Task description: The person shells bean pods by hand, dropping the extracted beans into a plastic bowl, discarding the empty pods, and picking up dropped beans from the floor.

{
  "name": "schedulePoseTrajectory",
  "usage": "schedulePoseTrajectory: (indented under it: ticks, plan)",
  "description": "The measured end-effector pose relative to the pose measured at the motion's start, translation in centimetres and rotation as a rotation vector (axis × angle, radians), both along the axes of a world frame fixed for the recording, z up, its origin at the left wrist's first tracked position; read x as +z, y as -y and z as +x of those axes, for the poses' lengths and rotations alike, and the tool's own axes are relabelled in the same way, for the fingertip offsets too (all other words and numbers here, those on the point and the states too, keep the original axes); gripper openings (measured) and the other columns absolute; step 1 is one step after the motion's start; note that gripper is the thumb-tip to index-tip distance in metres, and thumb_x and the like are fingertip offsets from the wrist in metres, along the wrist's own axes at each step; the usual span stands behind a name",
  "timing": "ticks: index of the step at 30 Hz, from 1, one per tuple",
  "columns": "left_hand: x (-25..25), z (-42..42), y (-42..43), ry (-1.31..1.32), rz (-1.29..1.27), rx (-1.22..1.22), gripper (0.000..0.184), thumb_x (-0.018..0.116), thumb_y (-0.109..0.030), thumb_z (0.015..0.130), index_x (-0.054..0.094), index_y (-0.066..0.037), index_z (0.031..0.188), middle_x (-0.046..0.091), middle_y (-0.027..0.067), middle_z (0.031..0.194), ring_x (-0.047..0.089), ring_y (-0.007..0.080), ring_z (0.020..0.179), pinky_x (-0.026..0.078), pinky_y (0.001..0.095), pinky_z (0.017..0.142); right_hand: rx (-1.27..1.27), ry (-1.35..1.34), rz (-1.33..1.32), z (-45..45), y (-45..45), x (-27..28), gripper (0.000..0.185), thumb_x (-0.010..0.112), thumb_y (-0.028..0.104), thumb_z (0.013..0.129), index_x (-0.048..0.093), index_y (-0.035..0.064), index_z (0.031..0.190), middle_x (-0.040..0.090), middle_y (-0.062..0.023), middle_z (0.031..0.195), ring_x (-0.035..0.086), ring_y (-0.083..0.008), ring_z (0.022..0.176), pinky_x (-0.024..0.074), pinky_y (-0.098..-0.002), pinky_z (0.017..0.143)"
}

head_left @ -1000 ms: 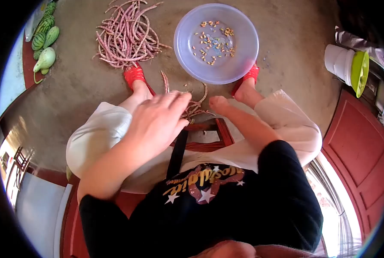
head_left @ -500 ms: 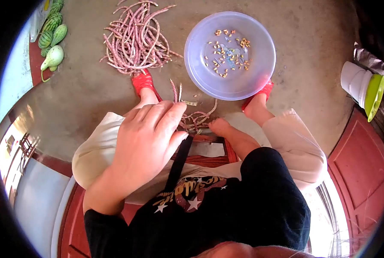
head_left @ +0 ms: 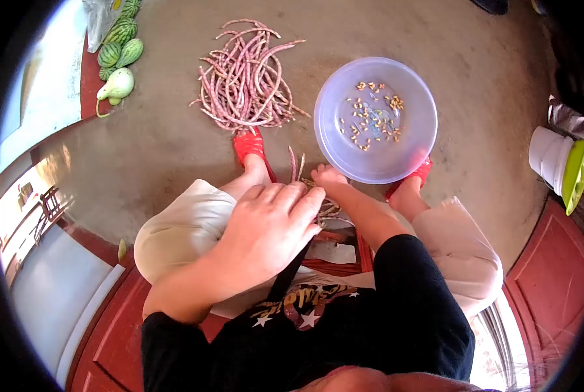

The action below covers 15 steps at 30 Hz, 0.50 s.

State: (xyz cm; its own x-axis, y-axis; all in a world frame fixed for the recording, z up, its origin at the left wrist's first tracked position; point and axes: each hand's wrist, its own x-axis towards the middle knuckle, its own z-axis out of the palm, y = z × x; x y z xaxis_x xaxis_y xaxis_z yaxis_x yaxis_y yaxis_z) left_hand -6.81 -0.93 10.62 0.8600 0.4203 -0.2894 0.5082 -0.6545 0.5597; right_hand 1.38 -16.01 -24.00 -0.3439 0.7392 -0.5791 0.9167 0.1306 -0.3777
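Note:
My left hand (head_left: pixel 270 219) hovers palm-down over my lap, fingers bent and pressed together with the thumb near the index finger. Whatever it may hold is hidden beneath it. My right hand (head_left: pixel 329 175) is lower, close to the floor between my feet, its fingers bent beside a few loose pods; I cannot make out what is in them. Pod pieces (head_left: pixel 329 210) lie partly covered by my hands and right forearm. Beyond my left foot is a heap of purple-pink long bean pods (head_left: pixel 246 81). A translucent plastic basin (head_left: pixel 331 147) holds scattered beans (head_left: pixel 370 122).
Several small striped watermelons (head_left: pixel 110 54) and a pale green gourd (head_left: pixel 119 83) lie along the left wall. White buckets (head_left: pixel 548 157) with a green basin (head_left: pixel 576 176) stand at the right. My red sandals (head_left: pixel 248 145) flank the work area.
My right hand has moved forward from the pod pieces, nearer the basin's near edge. My left hand stays bent over my lap. The whole view has shifted, so things appear lower and further right.

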Motion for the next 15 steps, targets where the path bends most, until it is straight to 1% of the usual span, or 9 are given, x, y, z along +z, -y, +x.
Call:
schedulePoseTrajectory:
  ticks: [1, 2, 4, 5, 7, 9, 11, 13, 15]
  plan:
    - [0.1, 0.0, 0.1, -0.001, 0.002, 0.0, 0.043, 0.065, -0.023, 0.069, 0.051, -0.003, 0.104, 0.056, 0.011, 0.092, 0.056, 0.0254, 0.079, 0.044, 0.0361, 0.07, 0.105, 0.016, -0.016, 0.1, -0.1, 0.3, 0.022, 0.049, 0.017, 0.078, 0.055, 0.0055, 0.096, 0.054, -0.0146, 0.097, 0.056, -0.0304, 0.09, 0.0464, -0.0404, 0.077]
    - [0.1, -0.1, 0.2, 0.021, 0.004, -0.008, 0.043, 0.066, -0.023, 0.069, 0.051, -0.004, 0.105, 0.056, 0.0107, 0.091, 0.056, 0.0247, 0.079, 0.044, 0.0358, 0.07, 0.078, -0.013, -0.03, 0.0, 0.1, -0.4, 0.024, 0.05, 0.017, 0.077, 0.055, 0.0058, 0.097, 0.054, -0.0136, 0.097, 0.057, -0.0292, 0.089, 0.0471, -0.039, 0.076]
    - [-0.2, -0.4, 0.7, 0.034, 0.02, -0.029, 0.046, 0.066, -0.023, 0.068, 0.05, -0.005, 0.106, 0.055, 0.0093, 0.087, 0.055, 0.0226, 0.076, 0.043, 0.035, 0.067, -0.047, -0.124, 0.069, -0.2, -0.5, 1.6, 0.02, 0.052, 0.013, 0.073, 0.055, 0.0056, 0.091, 0.056, -0.0136, 0.09, 0.058, -0.0281, 0.082, 0.0491, -0.0377, 0.069]
    - [0.0, -0.5, 1.1, 0.012, 0.035, -0.046, 0.041, 0.063, -0.024, 0.071, 0.051, -0.005, 0.105, 0.055, 0.0084, 0.084, 0.055, 0.0215, 0.076, 0.043, 0.0348, 0.066, -0.074, -0.202, 0.132, -0.3, -0.8, 2.4, 0.017, 0.052, 0.01, 0.073, 0.056, 0.005, 0.088, 0.057, -0.0142, 0.087, 0.06, -0.028, 0.078, 0.0498, -0.0374, 0.066]
    - [0.3, -0.9, 1.6, -0.097, -0.048, -0.122, 0.042, 0.061, -0.025, 0.073, 0.051, -0.005, 0.109, 0.055, 0.0106, 0.097, 0.055, 0.0241, 0.086, 0.042, 0.0366, 0.075, -0.125, -0.328, 0.148, 0.2, -1.9, 5.4, 0.015, 0.051, 0.008, 0.072, 0.052, 0.0053, 0.087, 0.055, -0.0156, 0.084, 0.06, -0.0298, 0.073, 0.0509, -0.0383, 0.057]
    - [0.5, -1.2, 2.2, -0.137, -0.002, -0.181, 0.041, 0.06, -0.026, 0.074, 0.052, -0.007, 0.109, 0.054, 0.0089, 0.095, 0.054, 0.0224, 0.086, 0.041, 0.0358, 0.075, -0.167, -0.254, 0.103, 2.2, -4.3, 11.4, 0.014, 0.052, 0.009, 0.073, 0.052, 0.0062, 0.086, 0.055, -0.0144, 0.082, 0.06, -0.0301, 0.073, 0.0506, -0.0405, 0.058]
    - [1.0, -1.5, 2.5, -0.166, 0.004, -0.218, 0.038, 0.056, -0.025, 0.076, 0.052, -0.006, 0.11, 0.055, 0.0094, 0.095, 0.054, 0.0224, 0.087, 0.041, 0.0364, 0.074, -0.165, -0.253, 0.16, 5.0, -4.6, 10.6, 0.016, 0.052, 0.011, 0.071, 0.052, 0.0075, 0.086, 0.055, -0.0141, 0.08, 0.058, -0.0316, 0.076, 0.0481, -0.042, 0.064]
    - [2.1, -2.1, 2.5, -0.141, 0.023, -0.246, 0.034, 0.047, -0.019, 0.079, 0.052, -0.004, 0.109, 0.055, 0.012, 0.098, 0.054, 0.0242, 0.091, 0.041, 0.0371, 0.077, -0.101, -0.092, 0.164, 8.0, -5.6, 12.3, 0.013, 0.05, 0.009, 0.073, 0.054, 0.0078, 0.086, 0.056, -0.0141, 0.08, 0.059, -0.033, 0.07, 0.0492, -0.0425, 0.058]
    - [2.8, -3.0, 2.4, -0.074, 0.031, -0.226, 0.035, 0.048, -0.017, 0.077, 0.052, -0.003, 0.109, 0.056, 0.0136, 0.1, 0.055, 0.0247, 0.091, 0.042, 0.0377, 0.077, -0.142, -0.103, 0.223, 7.0, -10.6, 14.1, 0.011, 0.05, 0.009, 0.073, 0.055, 0.0074, 0.082, 0.056, -0.0144, 0.078, 0.059, -0.0327, 0.071, 0.0492, -0.042, 0.059]
